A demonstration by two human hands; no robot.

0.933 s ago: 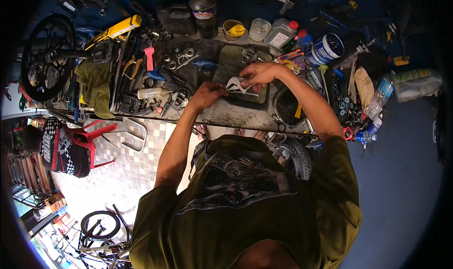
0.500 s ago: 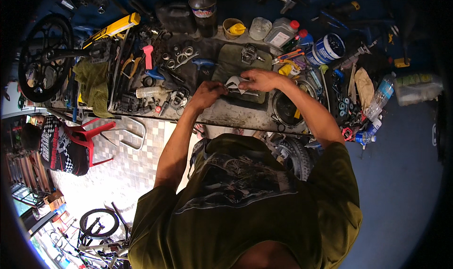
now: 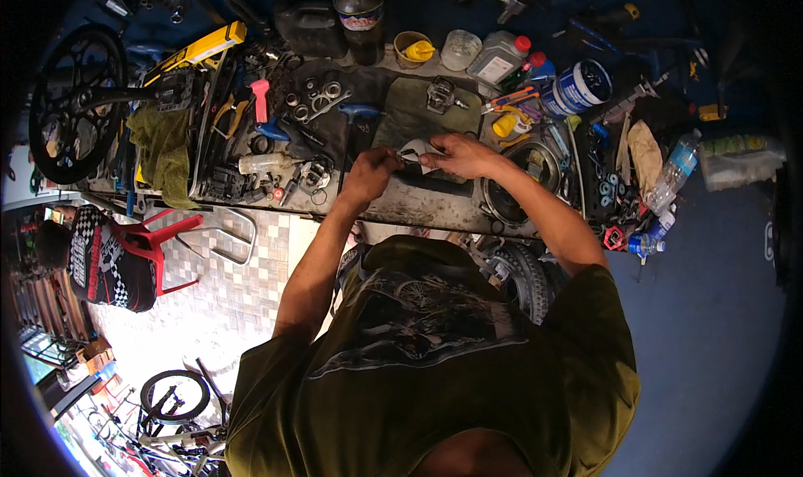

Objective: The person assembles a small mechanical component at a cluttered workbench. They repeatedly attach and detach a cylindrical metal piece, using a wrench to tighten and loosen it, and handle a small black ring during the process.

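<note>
Above the front edge of a dark green mat (image 3: pixel 400 109), my two hands meet around a small whitish piece (image 3: pixel 414 149), thin and folded like cloth or paper. My right hand (image 3: pixel 462 155) pinches it between thumb and fingers. From the left, my left hand (image 3: pixel 370 176) has its fingers closed against a thin dark part at the whitish piece's edge; the fingers hide what that is. A bike pedal (image 3: pixel 440 96) with its axle lies on the mat beyond my hands. Left of the mat rests a blue-handled tool (image 3: pixel 361 110).
Bearing rings (image 3: pixel 320 103), a pink-handled tool (image 3: pixel 260 101) and a green rag (image 3: pixel 164 155) lie leftward. To the right are a round metal rim (image 3: pixel 535 166), a blue-and-white tub (image 3: pixel 577 87) and plastic bottles (image 3: pixel 676 171). A person (image 3: pixel 104 260) sits on a red chair at left.
The whitish piece has shifted and folded differently, hanging lower between my hands. A thin metal rod seen below it is now out of sight. My right hand has moved slightly nearer and left.
</note>
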